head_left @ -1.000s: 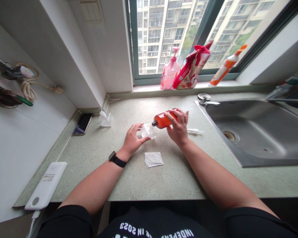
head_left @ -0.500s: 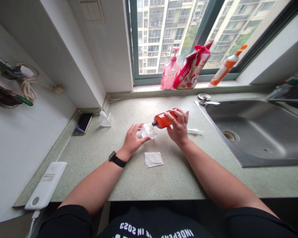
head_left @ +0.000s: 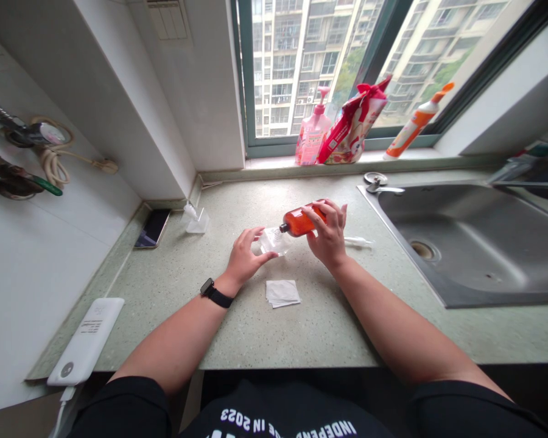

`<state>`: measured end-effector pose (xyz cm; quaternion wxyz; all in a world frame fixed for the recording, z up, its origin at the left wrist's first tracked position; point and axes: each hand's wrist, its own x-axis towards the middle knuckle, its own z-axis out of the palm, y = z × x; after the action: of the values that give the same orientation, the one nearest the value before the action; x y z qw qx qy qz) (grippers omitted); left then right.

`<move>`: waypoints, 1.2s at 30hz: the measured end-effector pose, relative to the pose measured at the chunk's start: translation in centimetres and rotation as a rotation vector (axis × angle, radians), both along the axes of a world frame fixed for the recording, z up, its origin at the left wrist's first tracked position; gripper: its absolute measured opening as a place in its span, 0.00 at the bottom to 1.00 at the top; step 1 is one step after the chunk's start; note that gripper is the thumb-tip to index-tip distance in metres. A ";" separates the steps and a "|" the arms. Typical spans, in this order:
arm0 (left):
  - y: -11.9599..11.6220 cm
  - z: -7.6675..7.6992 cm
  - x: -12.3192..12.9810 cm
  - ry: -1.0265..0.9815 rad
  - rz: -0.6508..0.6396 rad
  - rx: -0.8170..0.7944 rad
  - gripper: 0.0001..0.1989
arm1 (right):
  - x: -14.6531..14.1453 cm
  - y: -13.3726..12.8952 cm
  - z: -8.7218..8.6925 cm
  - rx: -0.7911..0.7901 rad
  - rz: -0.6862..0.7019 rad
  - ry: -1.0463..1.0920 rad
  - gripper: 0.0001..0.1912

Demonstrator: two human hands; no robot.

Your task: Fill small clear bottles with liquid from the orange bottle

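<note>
My left hand (head_left: 246,255) is closed around the side of a clear square bottle (head_left: 275,241) at the middle of the counter, thumb in front and fingers behind. In my right hand (head_left: 327,234) is an amber bottle (head_left: 299,221), tipped sideways with its dark threaded neck pointing left over the clear bottle's top. Any liquid passing between the two is too small to make out. A folded white tissue (head_left: 282,293) lies on the counter nearer to me. Just right of my right hand rests a clear plastic piece, perhaps a pump (head_left: 358,242).
A clear plastic pump top (head_left: 195,219) stands at the left, beside a phone (head_left: 153,229). A white power bank (head_left: 87,342) lies at the counter's left edge. The steel sink (head_left: 461,298) is to the right. A pink pump bottle (head_left: 312,139), red bag (head_left: 354,125) and orange-white bottle (head_left: 412,131) line the sill.
</note>
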<state>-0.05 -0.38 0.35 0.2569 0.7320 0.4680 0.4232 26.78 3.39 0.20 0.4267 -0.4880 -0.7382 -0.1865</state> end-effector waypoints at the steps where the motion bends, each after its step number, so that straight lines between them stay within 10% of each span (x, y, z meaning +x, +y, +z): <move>1: 0.0 0.0 0.0 0.001 -0.001 -0.001 0.41 | 0.0 0.0 0.0 -0.010 -0.006 -0.002 0.48; 36: 0.1 -0.1 -0.1 -0.006 -0.002 0.027 0.39 | 0.0 0.0 0.1 0.027 0.013 0.004 0.47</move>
<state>-0.12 -0.33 0.20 0.2490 0.7346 0.4609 0.4313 26.74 3.35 0.26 0.4359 -0.4775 -0.7380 -0.1930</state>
